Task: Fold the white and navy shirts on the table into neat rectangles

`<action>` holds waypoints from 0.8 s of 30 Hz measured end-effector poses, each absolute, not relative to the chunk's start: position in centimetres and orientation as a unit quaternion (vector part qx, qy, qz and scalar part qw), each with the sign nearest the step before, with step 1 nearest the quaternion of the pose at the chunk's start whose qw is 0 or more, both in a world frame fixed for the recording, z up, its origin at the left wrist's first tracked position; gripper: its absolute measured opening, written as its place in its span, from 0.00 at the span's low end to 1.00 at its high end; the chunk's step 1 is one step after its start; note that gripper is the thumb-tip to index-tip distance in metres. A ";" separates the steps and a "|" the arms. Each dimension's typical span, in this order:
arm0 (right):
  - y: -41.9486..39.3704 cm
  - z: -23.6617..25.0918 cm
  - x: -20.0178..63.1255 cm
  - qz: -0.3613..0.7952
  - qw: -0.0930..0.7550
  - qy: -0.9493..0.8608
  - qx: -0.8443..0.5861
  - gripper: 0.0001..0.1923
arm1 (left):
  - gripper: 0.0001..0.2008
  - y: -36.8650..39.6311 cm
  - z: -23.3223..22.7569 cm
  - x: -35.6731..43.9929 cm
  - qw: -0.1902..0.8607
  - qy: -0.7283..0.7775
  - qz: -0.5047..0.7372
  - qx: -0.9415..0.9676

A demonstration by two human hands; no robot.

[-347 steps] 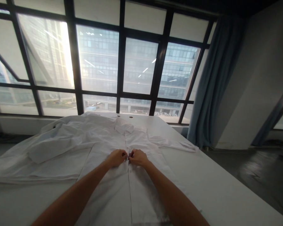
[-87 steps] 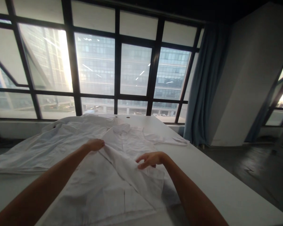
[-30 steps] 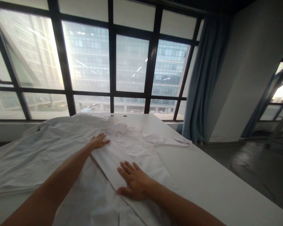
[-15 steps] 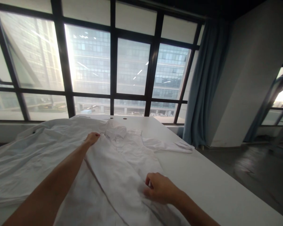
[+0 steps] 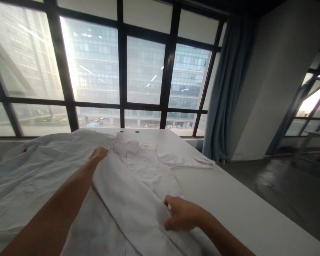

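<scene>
A white collared shirt (image 5: 134, 181) lies spread on the white table, its collar toward the window and one sleeve stretched out to the right. My left hand (image 5: 99, 153) is closed on the shirt at the shoulder, left of the collar, with the fingertips partly hidden. Over the shirt's lower right side is my right hand (image 5: 181, 213), thumb and forefinger apart with a gap between them. Its other fingers are mostly hidden beneath it, and I cannot tell whether they touch the cloth.
More rumpled white cloth (image 5: 42, 170) covers the table's left part. The white tabletop (image 5: 229, 209) runs along the right. Behind it stand large black-framed windows (image 5: 142, 71), a blue curtain (image 5: 222, 92) and a slanted pillar (image 5: 264, 89). A table frame (image 5: 306, 145) stands far right.
My right thumb and forefinger have spread a little wider near the shirt's side. My left hand stays at the shoulder. The whole view has turned slightly to the right.
</scene>
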State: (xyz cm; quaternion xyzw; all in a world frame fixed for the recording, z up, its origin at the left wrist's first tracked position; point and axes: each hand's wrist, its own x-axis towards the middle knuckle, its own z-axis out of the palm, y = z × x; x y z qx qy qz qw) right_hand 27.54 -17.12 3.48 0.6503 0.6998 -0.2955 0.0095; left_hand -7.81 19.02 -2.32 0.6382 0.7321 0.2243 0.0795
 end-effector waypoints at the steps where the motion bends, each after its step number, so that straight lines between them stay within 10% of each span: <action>1: -17.2 3.6 27.4 -0.288 0.019 0.703 0.650 0.27 | 0.17 18.7 -2.2 -7.8 0.078 0.739 0.220 0.632; 10: -13.8 2.6 28.1 -0.100 -0.172 0.676 0.710 0.13 | 0.28 12.0 -0.4 -4.2 -0.035 0.682 0.115 0.722; 24: 0.2 -0.5 44.5 -0.020 -0.126 0.364 0.923 0.34 | 0.34 0.9 -3.8 -4.4 0.018 0.578 0.021 0.816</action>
